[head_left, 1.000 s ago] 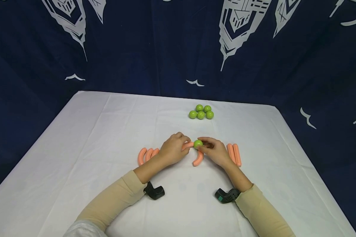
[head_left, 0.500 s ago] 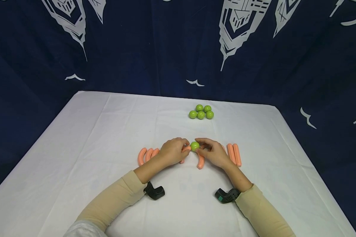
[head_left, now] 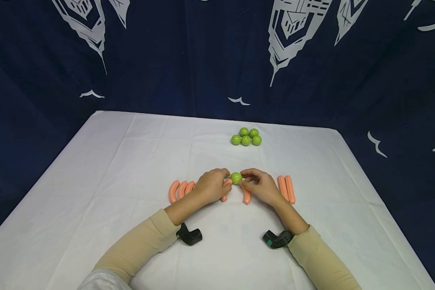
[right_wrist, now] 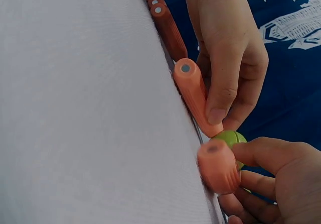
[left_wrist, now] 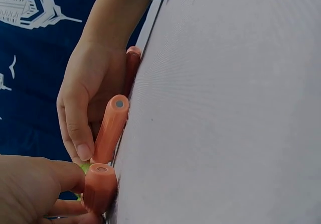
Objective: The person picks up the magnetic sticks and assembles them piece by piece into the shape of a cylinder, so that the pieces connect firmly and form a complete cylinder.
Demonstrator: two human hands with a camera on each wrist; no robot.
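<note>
My left hand pinches a curved orange magnetic rod near its upper end, with the lower end pointing toward me. A grey disc shows in that rod's end in the wrist views. The thumb and fingers of my right hand pinch a glossy green ball. Just below the ball, a second curved orange rod reaches down from under the right thumb. In the right wrist view the left-hand rod has its far end right at the ball.
Several curved orange rods lie left of my left hand, partly covered by it. Two straight orange rods lie beside my right wrist. Farther back, several green balls sit grouped on the white tablecloth. A dark blue printed curtain hangs behind.
The green ball and my right fingers have shifted slightly left. The left-hand rod has swung its free end down toward me, and the rod below the ball has swung right.
</note>
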